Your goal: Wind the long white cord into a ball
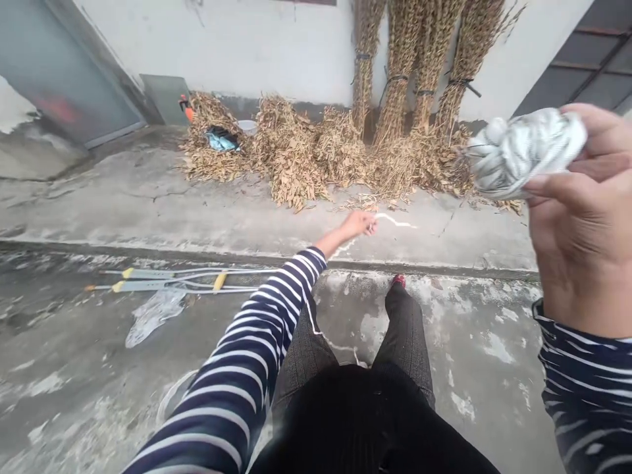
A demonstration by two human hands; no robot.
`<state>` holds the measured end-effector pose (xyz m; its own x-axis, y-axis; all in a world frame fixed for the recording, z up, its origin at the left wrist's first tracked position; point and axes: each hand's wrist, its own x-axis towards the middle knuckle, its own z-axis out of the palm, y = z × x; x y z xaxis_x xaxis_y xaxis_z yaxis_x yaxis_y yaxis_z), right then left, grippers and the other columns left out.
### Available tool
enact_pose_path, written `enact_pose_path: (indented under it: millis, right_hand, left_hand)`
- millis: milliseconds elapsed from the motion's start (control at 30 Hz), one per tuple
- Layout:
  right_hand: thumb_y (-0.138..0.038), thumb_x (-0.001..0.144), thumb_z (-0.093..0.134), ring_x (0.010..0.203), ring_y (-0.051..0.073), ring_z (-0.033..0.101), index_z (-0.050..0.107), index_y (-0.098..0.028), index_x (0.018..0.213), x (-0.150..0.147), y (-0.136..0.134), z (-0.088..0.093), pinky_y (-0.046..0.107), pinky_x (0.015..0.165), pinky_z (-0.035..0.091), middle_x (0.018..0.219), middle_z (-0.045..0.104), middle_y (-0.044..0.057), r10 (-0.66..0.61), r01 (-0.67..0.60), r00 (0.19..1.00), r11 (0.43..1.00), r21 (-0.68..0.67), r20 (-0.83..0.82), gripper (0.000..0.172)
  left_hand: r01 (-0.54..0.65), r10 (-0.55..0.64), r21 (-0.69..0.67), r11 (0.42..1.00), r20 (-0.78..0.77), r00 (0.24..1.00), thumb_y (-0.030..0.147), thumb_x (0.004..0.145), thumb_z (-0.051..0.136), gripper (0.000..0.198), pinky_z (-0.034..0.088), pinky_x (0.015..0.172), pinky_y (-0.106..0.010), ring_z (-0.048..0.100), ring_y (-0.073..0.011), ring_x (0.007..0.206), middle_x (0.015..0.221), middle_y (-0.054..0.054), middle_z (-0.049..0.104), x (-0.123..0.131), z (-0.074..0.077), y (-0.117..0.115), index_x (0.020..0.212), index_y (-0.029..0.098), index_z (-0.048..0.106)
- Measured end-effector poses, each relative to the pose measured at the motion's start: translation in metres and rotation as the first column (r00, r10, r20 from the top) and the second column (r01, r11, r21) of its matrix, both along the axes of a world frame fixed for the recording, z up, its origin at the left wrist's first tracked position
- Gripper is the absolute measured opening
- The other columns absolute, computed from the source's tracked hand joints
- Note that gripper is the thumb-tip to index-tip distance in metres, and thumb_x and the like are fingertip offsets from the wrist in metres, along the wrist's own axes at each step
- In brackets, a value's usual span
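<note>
A bundle of white cord (526, 153) is held up at the right, close to the camera, between the thumb and fingers of my right hand (587, 197). Farther out, near the middle, my left hand (359, 224) is closed on a thin white cord (395, 221), whose end sticks out to the right of the fingers. More of the thin cord hangs below my left forearm and runs down between my legs. Whether it joins the bundle cannot be seen.
Dried plant piles (296, 151) lie along the white wall, with tied upright stalks (399, 72) leaning behind. Crutches (168, 273) and a clear plastic bag (155, 315) lie on the ground at the left. A low concrete step edge (459, 268) crosses ahead of my feet.
</note>
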<state>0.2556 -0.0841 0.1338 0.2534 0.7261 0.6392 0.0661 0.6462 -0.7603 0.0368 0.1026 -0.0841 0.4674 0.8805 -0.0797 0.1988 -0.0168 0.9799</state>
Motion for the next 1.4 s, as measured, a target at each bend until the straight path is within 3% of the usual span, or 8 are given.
enact_pose_path:
  millis: [133, 233, 433, 667, 833, 967, 1100, 1400]
  right_hand:
    - [-0.009, 0.048, 0.077, 0.08, 0.019, 0.063, 0.08, -0.024, 0.093, -0.009, 0.01, 0.003, 0.041, 0.069, 0.056, 0.095, 0.07, 0.003, 0.056, -0.057, 0.998, 0.996, -0.066, -0.011, 0.047]
    - [-0.007, 0.046, 0.073, 0.078, 0.018, 0.061, 0.078, -0.022, 0.093, -0.01, 0.02, 0.002, 0.038, 0.065, 0.056, 0.097, 0.07, 0.004, 0.1, -0.109, 0.992, 0.985, -0.136, -0.073, 0.05]
    - [-0.011, 0.05, 0.073, 0.093, 0.021, 0.063, 0.073, -0.024, 0.1, -0.026, 0.033, 0.002, 0.037, 0.069, 0.06, 0.113, 0.07, 0.005, 0.15, -0.165, 0.983, 0.973, -0.158, -0.105, 0.052]
    - [-0.022, 0.06, 0.074, 0.098, 0.025, 0.068, 0.071, -0.027, 0.111, -0.047, 0.038, -0.019, 0.042, 0.074, 0.063, 0.12, 0.07, 0.004, 0.287, -0.281, 0.958, 0.909, -0.308, -0.027, 0.051]
    - [-0.018, 0.054, 0.079, 0.085, 0.021, 0.066, 0.073, -0.022, 0.106, -0.069, 0.052, -0.051, 0.036, 0.064, 0.059, 0.114, 0.073, 0.006, 0.32, -0.342, 0.938, 0.78, -0.524, -0.136, 0.053]
    - [-0.016, 0.05, 0.078, 0.078, 0.018, 0.064, 0.074, -0.02, 0.099, -0.082, 0.061, -0.073, 0.031, 0.061, 0.055, 0.106, 0.075, 0.005, 0.342, -0.405, 0.913, 0.687, -0.603, -0.223, 0.05]
    - [-0.018, 0.05, 0.078, 0.075, 0.017, 0.063, 0.073, -0.019, 0.1, -0.077, 0.066, -0.08, 0.032, 0.061, 0.054, 0.102, 0.074, 0.005, 0.328, -0.392, 0.919, 0.723, -0.569, -0.216, 0.05]
    - [-0.015, 0.046, 0.075, 0.095, 0.023, 0.063, 0.065, -0.018, 0.1, -0.062, 0.079, -0.114, 0.035, 0.071, 0.057, 0.106, 0.068, 0.006, -0.008, 0.006, 1.0, 0.877, -0.48, -0.002, 0.055]
  left_hand:
    - [0.263, -0.284, -0.156, 0.952, -0.132, 0.95, 0.024, 0.087, 0.063, 0.018, 0.057, 0.078, -0.035, 0.069, -0.0163, 0.071, 0.075, -0.007, 0.074, 0.02, -0.068, -0.061, 0.074, 0.015, 0.072]
    - [0.27, -0.31, -0.193, 0.943, -0.226, 0.923, 0.025, 0.075, 0.07, 0.015, 0.055, 0.075, -0.031, 0.067, -0.0169, 0.068, 0.068, -0.006, 0.073, -0.005, -0.092, -0.075, 0.064, 0.015, 0.071]
    - [0.017, -0.019, -0.011, 1.0, -0.285, 0.958, 0.024, 0.074, 0.061, 0.016, 0.052, 0.086, -0.029, 0.067, -0.0194, 0.086, 0.076, -0.003, 0.074, -0.062, -0.066, -0.035, 0.067, 0.017, 0.072]
    - [-0.181, 0.197, 0.079, 0.98, -0.279, 0.94, 0.019, 0.074, 0.068, 0.026, 0.055, 0.087, -0.035, 0.068, -0.0271, 0.102, 0.105, -0.013, 0.076, -0.051, -0.05, -0.052, 0.099, 0.015, 0.075]
    - [-0.135, 0.11, 0.084, 0.987, 0.255, 0.961, 0.039, 0.09, 0.063, 0.05, 0.057, 0.089, -0.033, 0.067, -0.022, 0.115, 0.138, -0.013, 0.066, -0.019, 0.002, -0.077, 0.137, 0.02, 0.06]
    - [-0.187, 0.134, 0.066, 0.98, 0.475, 0.87, 0.035, 0.076, 0.079, 0.034, 0.05, 0.102, -0.037, 0.071, -0.0217, 0.102, 0.101, -0.009, 0.078, 0.001, 0.029, -0.094, 0.103, 0.016, 0.072]
    - [-0.221, 0.169, 0.091, 0.971, 0.392, 0.904, 0.037, 0.088, 0.061, 0.023, 0.048, 0.104, -0.036, 0.07, -0.0199, 0.091, 0.077, -0.005, 0.074, 0.0, 0.014, -0.111, 0.078, 0.017, 0.068]
    - [-0.019, 0.029, -0.077, 0.997, 0.126, 0.992, 0.029, 0.085, 0.054, 0.018, 0.05, 0.101, -0.036, 0.072, -0.022, 0.095, 0.076, -0.005, 0.074, -0.052, -0.055, -0.147, 0.076, 0.02, 0.066]
